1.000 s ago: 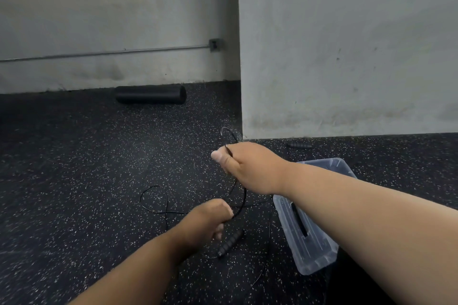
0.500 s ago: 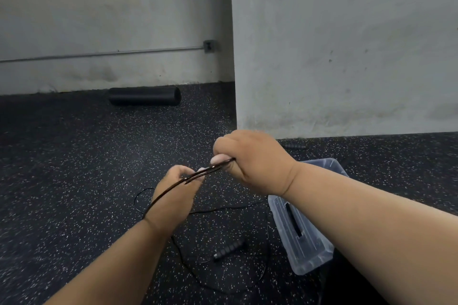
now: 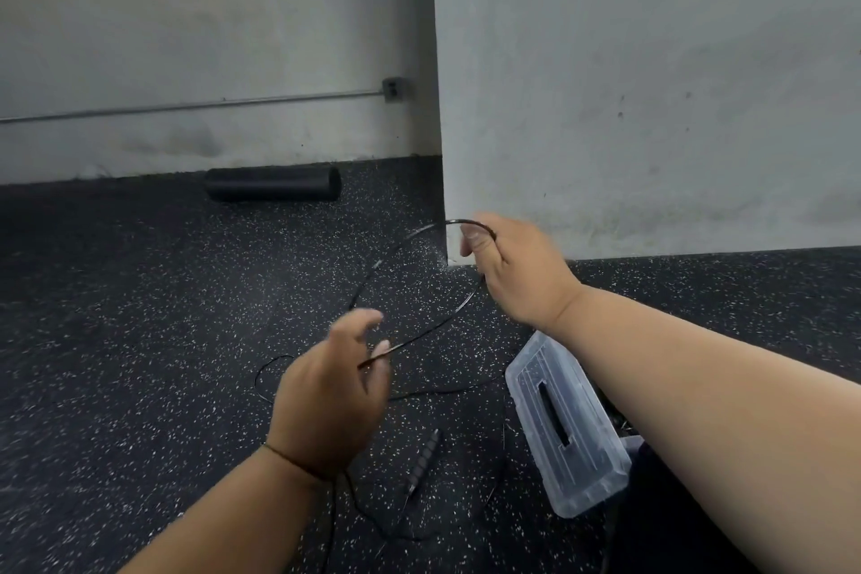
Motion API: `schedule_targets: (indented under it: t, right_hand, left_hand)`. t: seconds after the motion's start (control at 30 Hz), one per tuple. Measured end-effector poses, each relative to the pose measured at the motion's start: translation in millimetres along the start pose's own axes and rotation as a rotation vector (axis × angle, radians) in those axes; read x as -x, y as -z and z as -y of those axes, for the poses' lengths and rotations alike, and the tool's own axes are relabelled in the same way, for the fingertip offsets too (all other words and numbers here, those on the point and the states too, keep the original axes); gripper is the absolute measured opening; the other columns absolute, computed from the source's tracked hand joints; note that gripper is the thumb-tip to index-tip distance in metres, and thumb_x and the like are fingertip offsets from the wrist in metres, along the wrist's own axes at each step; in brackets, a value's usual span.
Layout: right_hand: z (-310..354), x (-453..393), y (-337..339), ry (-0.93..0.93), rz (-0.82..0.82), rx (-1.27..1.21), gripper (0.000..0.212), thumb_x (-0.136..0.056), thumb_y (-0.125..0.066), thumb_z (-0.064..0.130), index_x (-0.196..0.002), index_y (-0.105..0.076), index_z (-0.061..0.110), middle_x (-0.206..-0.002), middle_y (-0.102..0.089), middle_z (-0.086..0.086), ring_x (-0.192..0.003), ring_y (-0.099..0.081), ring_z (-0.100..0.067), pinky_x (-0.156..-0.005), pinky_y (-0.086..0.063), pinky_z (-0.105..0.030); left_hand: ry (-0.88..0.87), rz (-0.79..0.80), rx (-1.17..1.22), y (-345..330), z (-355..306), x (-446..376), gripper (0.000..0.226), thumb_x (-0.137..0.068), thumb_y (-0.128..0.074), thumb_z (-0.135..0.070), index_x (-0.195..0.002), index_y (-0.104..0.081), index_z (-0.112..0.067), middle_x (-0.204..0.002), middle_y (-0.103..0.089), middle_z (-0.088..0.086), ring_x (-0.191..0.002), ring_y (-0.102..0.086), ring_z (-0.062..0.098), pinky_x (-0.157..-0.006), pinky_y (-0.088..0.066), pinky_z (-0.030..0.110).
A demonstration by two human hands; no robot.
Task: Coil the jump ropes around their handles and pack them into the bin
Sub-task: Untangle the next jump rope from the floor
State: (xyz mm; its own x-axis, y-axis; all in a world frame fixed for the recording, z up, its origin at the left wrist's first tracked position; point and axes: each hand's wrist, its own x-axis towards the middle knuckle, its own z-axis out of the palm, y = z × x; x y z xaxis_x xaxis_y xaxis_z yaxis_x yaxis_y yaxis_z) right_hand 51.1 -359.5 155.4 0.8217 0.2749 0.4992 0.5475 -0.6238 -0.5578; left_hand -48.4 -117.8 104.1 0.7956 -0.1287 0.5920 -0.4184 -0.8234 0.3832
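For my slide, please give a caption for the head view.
Both hands, left and right, loop a jump rope beside the bin.

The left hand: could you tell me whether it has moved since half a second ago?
Yes. The left hand has dropped away from the right hand, nearer the handle on the floor.

The hands, close together half a second ago, have drawn apart: the right hand (image 3: 517, 270) has lifted farther away, the left hand (image 3: 333, 396) dropped nearer, opening the rope (image 3: 459, 305) into a wide loop between them.
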Motion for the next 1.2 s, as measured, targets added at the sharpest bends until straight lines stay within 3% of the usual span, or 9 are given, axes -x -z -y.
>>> schedule_targets:
  t: [0.13, 0.27, 0.43, 0.53, 0.67, 0.83, 0.93, 1.07, 1.2]
  right_hand:
    - [8, 2, -5, 0.32, 0.038, 0.113, 0.063, -0.107, -0.016, 0.06, -0.083, -0.055, 0.017, -0.068, -0.053, 0.004, -0.059, -0.049, -0.02, -0.051, -0.043, -0.038]
    - [21, 6, -12, 0.463, -0.02, 0.184, 0.069, -0.108, -0.015, 0.059, -0.085, -0.061, 0.013, -0.073, -0.058, 0.0, -0.063, -0.052, -0.024, -0.054, -0.044, -0.037]
    - [19, 12, -17, 0.027, 0.109, -0.07, 0.041, -0.098, -0.05, 0.062, -0.117, -0.057, 0.026, -0.083, -0.062, 0.006, -0.068, -0.056, -0.011, -0.066, -0.054, -0.041]
    - [15, 23, -34, -0.287, 0.51, -0.275, 0.062, -0.096, -0.059, 0.063, -0.146, -0.044, 0.03, -0.114, -0.064, 0.006, -0.083, -0.062, -0.009, -0.074, -0.058, -0.036]
    - [24, 52, -83, -0.34, 0.883, -0.39, 0.07, -0.09, -0.072, 0.057, -0.151, -0.039, 0.048, -0.146, -0.053, 0.003, -0.125, -0.058, -0.018, -0.102, -0.048, -0.034]
    - [29, 72, -108, -0.43, 1.024, -0.277, 0.037, -0.102, -0.049, 0.063, -0.113, -0.068, 0.034, -0.082, -0.06, 0.006, -0.066, -0.051, -0.017, -0.066, -0.046, -0.036]
    - [27, 70, -103, -0.406, 0.93, -0.254, 0.048, -0.11, -0.036, 0.052, -0.101, -0.071, 0.02, -0.104, -0.073, -0.003, -0.07, -0.057, -0.008, -0.072, -0.05, -0.031]
    - [38, 47, -92, -0.465, 0.634, -0.452, 0.041, -0.113, -0.037, 0.04, -0.097, -0.064, 0.012, -0.098, -0.078, -0.008, -0.084, -0.073, -0.014, -0.086, -0.058, -0.032]
    - [52, 25, -76, -0.353, 0.419, -0.482, 0.043, -0.114, -0.036, 0.037, -0.089, -0.06, 0.011, -0.081, -0.073, -0.003, -0.072, -0.067, -0.005, -0.073, -0.056, -0.031]
  left_hand:
    - [0.49, 0.117, 0.085, 3, 11, -12, 0.096, -0.084, -0.086, -0.037, -0.156, -0.023, -0.032, -0.074, -0.049, -0.006, -0.062, -0.049, 0.012, -0.056, -0.043, 0.03]
    - [0.537, 0.365, 0.189, -6, 16, -9, 0.013, -0.102, -0.062, -0.049, -0.107, -0.066, -0.038, -0.057, -0.052, -0.009, -0.05, -0.041, 0.006, -0.051, -0.037, 0.036]
    - [0.635, 0.285, 0.395, -6, 14, -16, 0.053, -0.109, -0.038, -0.051, -0.079, -0.067, -0.019, -0.051, -0.043, -0.007, -0.046, -0.036, 0.01, -0.051, -0.031, 0.03]
    - [0.597, 0.258, 0.581, 1, 7, -28, 0.06, -0.106, -0.032, -0.061, -0.078, -0.057, -0.014, -0.062, -0.042, -0.002, -0.055, -0.036, 0.014, -0.055, -0.033, 0.032]
    - [0.63, 0.186, 0.93, 8, -7, -38, 0.055, -0.102, -0.034, -0.062, -0.081, -0.053, -0.015, -0.063, -0.037, -0.004, -0.055, -0.032, 0.012, -0.055, -0.033, 0.029]
    - [0.701, 0.057, 1.201, 20, -6, -53, 0.051, -0.107, -0.033, -0.055, -0.082, -0.053, -0.016, -0.061, -0.035, -0.006, -0.054, -0.028, 0.009, -0.051, -0.03, 0.023]
    - [0.728, 0.044, 1.126, 23, 5, -53, 0.051, -0.102, -0.04, -0.059, -0.1, -0.061, -0.012, -0.072, -0.051, -0.004, -0.067, -0.045, 0.011, -0.066, -0.043, 0.028]
    - [0.757, 0.408, 0.75, 11, 31, -34, 0.095, -0.083, -0.057, -0.082, -0.159, -0.031, -0.032, -0.143, -0.051, -0.008, -0.136, -0.047, 0.02, -0.12, -0.036, 0.049]
    - [0.775, 0.723, 0.808, -7, 24, -11, 0.085, -0.088, -0.071, -0.061, -0.16, -0.029, -0.042, -0.157, -0.046, -0.013, -0.142, -0.042, 0.01, -0.119, -0.026, 0.038]
